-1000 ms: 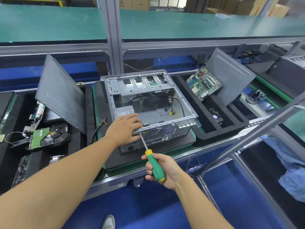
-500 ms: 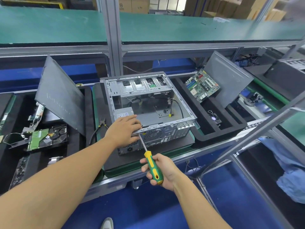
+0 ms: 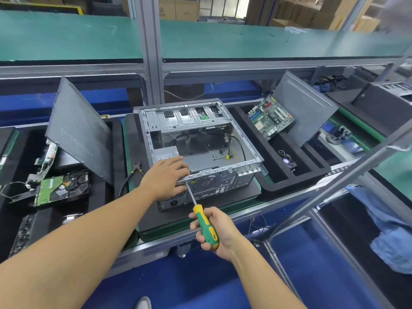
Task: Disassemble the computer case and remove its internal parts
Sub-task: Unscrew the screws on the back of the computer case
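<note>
Case (image 3: 191,121): sitting open-topped on mat (image 3: 234,195), rear face toward bench's (image 3: 156,247) near edge.
Left panel (image 3: 78,130): leaning close beside case's left side.
Right panel (image 3: 305,108): leaning well apart, past motherboard (image 3: 270,117).
Left hand (image 3: 166,177): lying flat, fingers straight, on case's near rim.
Right hand (image 3: 219,233): gripping screwdriver (image 3: 201,214), tip meeting that rim.

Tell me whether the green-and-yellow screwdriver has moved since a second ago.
No: the green-and-yellow screwdriver keeps its tip left of the round fan grille on the grey metal computer case.
</note>
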{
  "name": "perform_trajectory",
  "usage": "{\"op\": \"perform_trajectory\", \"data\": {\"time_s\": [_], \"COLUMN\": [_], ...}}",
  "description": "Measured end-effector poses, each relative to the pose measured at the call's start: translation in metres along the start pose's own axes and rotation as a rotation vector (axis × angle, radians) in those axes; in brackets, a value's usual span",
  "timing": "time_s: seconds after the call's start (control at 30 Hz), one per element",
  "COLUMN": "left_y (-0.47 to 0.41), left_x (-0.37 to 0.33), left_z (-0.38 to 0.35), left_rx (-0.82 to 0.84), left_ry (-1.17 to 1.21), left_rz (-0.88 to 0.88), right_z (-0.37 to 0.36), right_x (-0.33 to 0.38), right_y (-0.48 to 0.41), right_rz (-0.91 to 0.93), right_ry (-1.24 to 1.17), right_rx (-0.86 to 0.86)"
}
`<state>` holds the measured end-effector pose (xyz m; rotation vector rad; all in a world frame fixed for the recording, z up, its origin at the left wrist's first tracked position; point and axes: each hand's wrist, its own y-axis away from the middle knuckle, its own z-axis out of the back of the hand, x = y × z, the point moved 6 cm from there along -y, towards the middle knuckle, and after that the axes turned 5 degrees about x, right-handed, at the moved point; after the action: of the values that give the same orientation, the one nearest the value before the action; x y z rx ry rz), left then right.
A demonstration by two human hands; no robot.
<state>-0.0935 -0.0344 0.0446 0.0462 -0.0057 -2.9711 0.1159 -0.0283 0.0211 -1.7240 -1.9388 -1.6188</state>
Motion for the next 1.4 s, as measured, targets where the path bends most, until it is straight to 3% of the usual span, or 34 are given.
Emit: {"op": "perform_trajectory", "data": {"time_s": [0.3, 0.6, 0.73, 0.87, 0.97, 1.1, 1.4], "left_y": [0.001, 0.001, -0.004, -0.006, 0.0, 0.0, -0.007], "left_x": [0.0, 0.0, 0.003, 0.006, 0.013, 0.012, 0.018], "left_z": [0.0, 0.003, 0.011, 0.013, 0.015, 0.015, 0.022], "left_rx": [-0.003, 0.068, 0.136, 0.107, 0.034, -0.004, 0.223], "left_ry": [0.013, 0.043, 0.292, 0.507, 0.662, 0.573, 0.668], "left_rz": [0.002, 0.004, 0.058, 0.099, 0.224, 0.207, 0.082], "right_z": [-0.002, 0.002, -0.001, -0.001, 0.005, 0.009, 0.002], "right_x": [0.0, -0.005, -0.004, -0.007, -0.006, -0.008, -0.004], "right_y": [0.005, 0.001, -0.001, -0.002, -0.002, -0.003, -0.002], "right_rz": [0.1, 0.028, -0.032, 0.039, 0.134, 0.137, 0.007], "right_ry": [0.098, 0.016, 0.014, 0.062, 0.121, 0.167, 0.031], "right_rx": [-0.005, -0.02, 0.037, -0.023, -0.081, -0.123, -0.016]}}
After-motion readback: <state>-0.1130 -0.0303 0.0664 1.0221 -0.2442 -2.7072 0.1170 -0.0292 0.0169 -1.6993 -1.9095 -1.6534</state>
